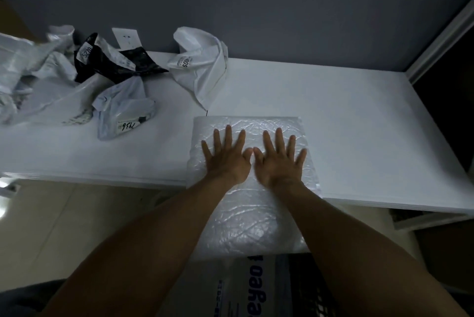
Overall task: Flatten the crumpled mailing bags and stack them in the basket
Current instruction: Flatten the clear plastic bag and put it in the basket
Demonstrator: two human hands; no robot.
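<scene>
A white wrinkled mailing bag [247, 224] lies spread across the front edge of the white table [346, 124], its near half hanging over the edge. My left hand [227, 156] and my right hand [278, 160] press flat on it side by side, fingers spread, thumbs almost touching. Below the table, a dark basket [318, 298] holds a flat bag with blue print [256, 283]. Crumpled bags wait at the back: a white one [202, 65], a black one [115, 60], a pale blue one [123, 111] and a grey heap [28, 67].
A grey wall rises behind the table, with a white socket plate [127, 38] on it. A pale frame [441, 34] runs down the right side, dark space beyond it. Light floor tiles [64, 227] show under the table at left.
</scene>
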